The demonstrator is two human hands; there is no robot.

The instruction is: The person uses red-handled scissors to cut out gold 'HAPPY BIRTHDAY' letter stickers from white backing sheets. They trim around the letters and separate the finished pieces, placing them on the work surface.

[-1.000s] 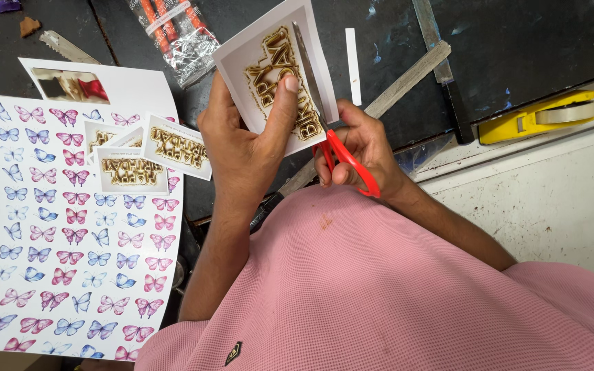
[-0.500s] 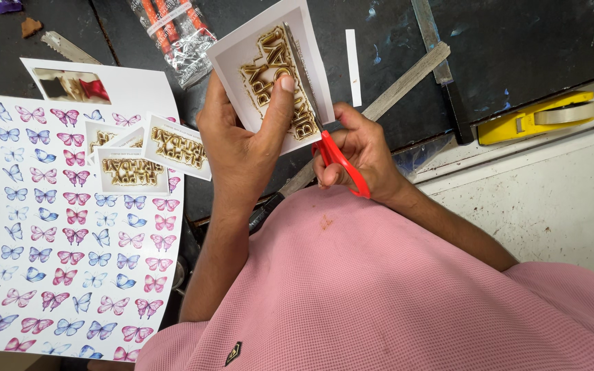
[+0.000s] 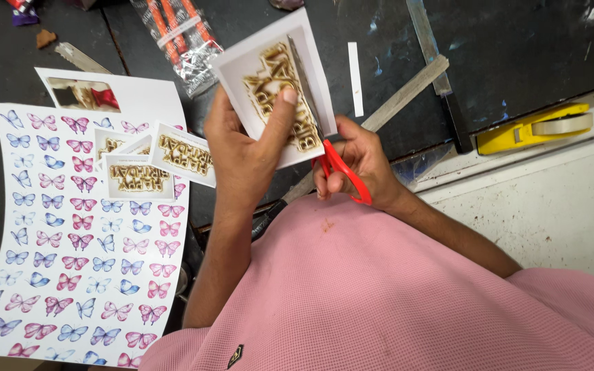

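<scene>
As the red-handled scissors (image 3: pixel 338 168) bite further up a white card printed with gold lettering (image 3: pixel 276 89), the left hand (image 3: pixel 245 148) has tilted it, thumb pinching its face; the right hand (image 3: pixel 355 161) stays closed through the handles. Left of the card lie finished cutouts (image 3: pixel 152 161) on a butterfly sheet (image 3: pixel 56 261); above them, a clear packet (image 3: pixel 183 38) holds orange sticks.

A craft workshop: a scuffed dark worktable (image 3: pixel 517 41) strewn with a butterfly sheet (image 3: pixel 56 261), tape dispenser (image 3: pixel 534 127) and metal ruler (image 3: pixel 431 48).
</scene>
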